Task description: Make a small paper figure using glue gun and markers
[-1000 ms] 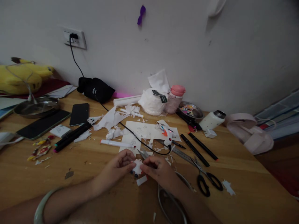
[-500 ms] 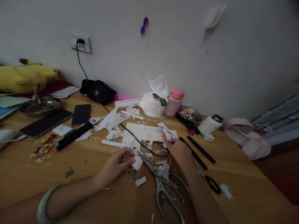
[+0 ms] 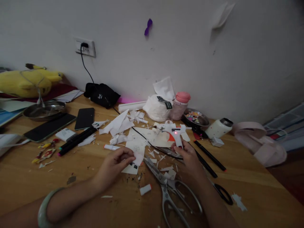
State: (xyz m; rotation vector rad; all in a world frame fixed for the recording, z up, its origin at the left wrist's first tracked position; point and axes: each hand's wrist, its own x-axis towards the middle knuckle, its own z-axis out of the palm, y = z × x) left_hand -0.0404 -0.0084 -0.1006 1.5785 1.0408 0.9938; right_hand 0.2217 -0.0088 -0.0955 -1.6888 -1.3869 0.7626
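Observation:
My right hand (image 3: 187, 155) is closed round the grip of a white glue gun (image 3: 176, 131) with orange parts and a small lit red light. Its nozzle points left over paper sheets (image 3: 152, 136). My left hand (image 3: 118, 163) pinches a small white paper piece (image 3: 139, 156) between thumb and fingertips, just above the table. Large metal scissors (image 3: 163, 182) lie with blades slightly apart between my forearms. Close to their blades is a white marker cap (image 3: 145, 189) with an orange end.
Paper scraps (image 3: 118, 125) litter the table. A black cable (image 3: 140, 134) crosses it. Black markers (image 3: 210, 155) and black-handled scissors (image 3: 224, 193) lie right. Behind stand a pink-lidded bottle (image 3: 180, 106), a metal bowl (image 3: 196, 117) and a white bottle (image 3: 218, 127). Phones (image 3: 49, 127) lie left.
My right hand has lifted the glue gun, which now shows upright in its grip. The left hand has shifted slightly left, still holding the paper piece. The view has moved a little.

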